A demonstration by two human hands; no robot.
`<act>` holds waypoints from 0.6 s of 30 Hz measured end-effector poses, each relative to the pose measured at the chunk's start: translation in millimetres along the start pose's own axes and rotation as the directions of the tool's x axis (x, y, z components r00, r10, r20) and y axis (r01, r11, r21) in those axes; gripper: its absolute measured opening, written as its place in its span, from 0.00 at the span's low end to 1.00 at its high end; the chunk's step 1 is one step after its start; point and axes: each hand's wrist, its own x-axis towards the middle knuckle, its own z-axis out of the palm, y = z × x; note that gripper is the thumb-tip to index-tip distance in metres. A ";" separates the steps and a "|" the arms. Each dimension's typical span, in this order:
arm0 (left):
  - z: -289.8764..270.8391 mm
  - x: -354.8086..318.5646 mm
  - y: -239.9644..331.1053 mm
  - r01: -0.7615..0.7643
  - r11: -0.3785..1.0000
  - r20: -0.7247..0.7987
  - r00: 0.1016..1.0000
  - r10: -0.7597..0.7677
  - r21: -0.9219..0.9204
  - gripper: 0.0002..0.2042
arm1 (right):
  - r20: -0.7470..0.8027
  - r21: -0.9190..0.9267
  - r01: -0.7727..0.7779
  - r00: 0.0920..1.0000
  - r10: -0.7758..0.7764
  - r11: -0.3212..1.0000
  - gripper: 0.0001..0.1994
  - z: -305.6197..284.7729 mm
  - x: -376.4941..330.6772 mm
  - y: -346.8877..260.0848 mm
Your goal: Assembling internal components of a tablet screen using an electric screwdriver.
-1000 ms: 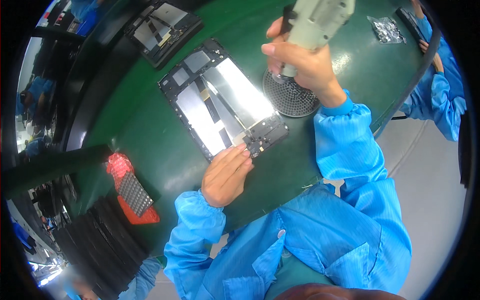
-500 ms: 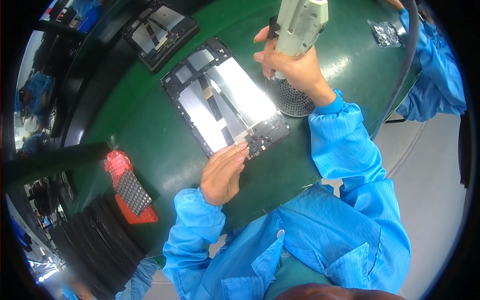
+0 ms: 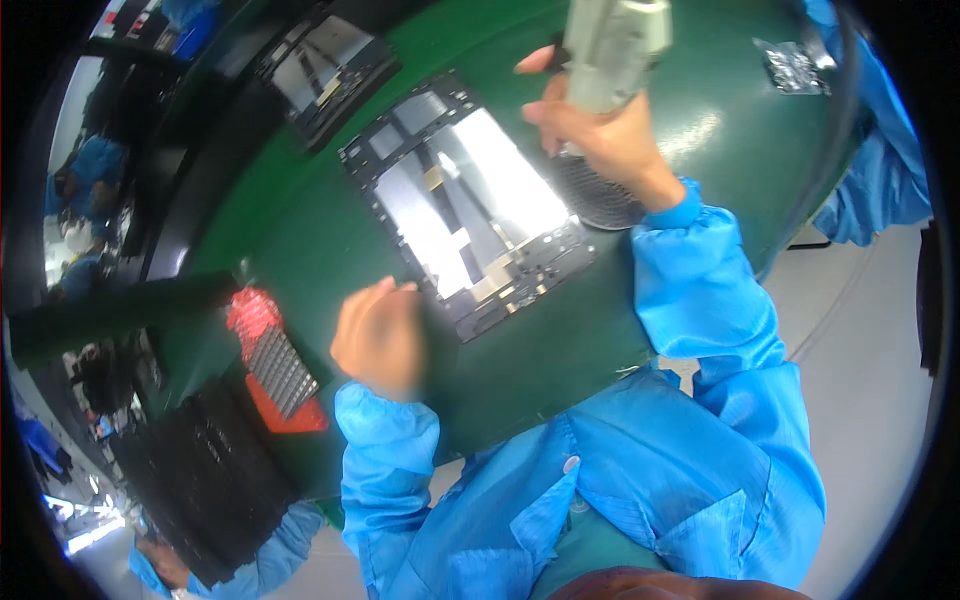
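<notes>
An opened tablet (image 3: pixel 517 185), with silvery plates and a black frame, lies tilted on the green table. My right hand (image 3: pixel 605 140) is closed round a pale grey-green electric screwdriver (image 3: pixel 612 60), held upright just right of the tablet's far half. Below that hand is a round black dish (image 3: pixel 600 200) with a dotted, grid-like surface, partly covered by the hand. My left hand (image 3: pixel 378 335) is off the tablet, beside its near left corner. Motion smears its fingers, so I cannot make out whether they hold anything.
Another opened tablet (image 3: pixel 330 80) sits on a black stack at the far left. A black studded sheet (image 3: pixel 283 370) rests on red wrapping (image 3: pixel 255 315) at left, near stacked black trays (image 3: pixel 205 470). A clear bag of small parts (image 3: pixel 792 68) is far right. Blue-sleeved people are nearby.
My left hand has left the tablet's near edge and moved left. The right hand still holds the screwdriver over the dish. The whole view has shifted slightly.
</notes>
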 end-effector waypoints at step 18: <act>10.0 -3.2 -1.1 0.530 0.722 0.272 0.848 -0.454 -0.445 0.06 | 0.027 -0.078 0.050 0.998 -0.048 0.996 0.16 -6.8 -5.6 -7.0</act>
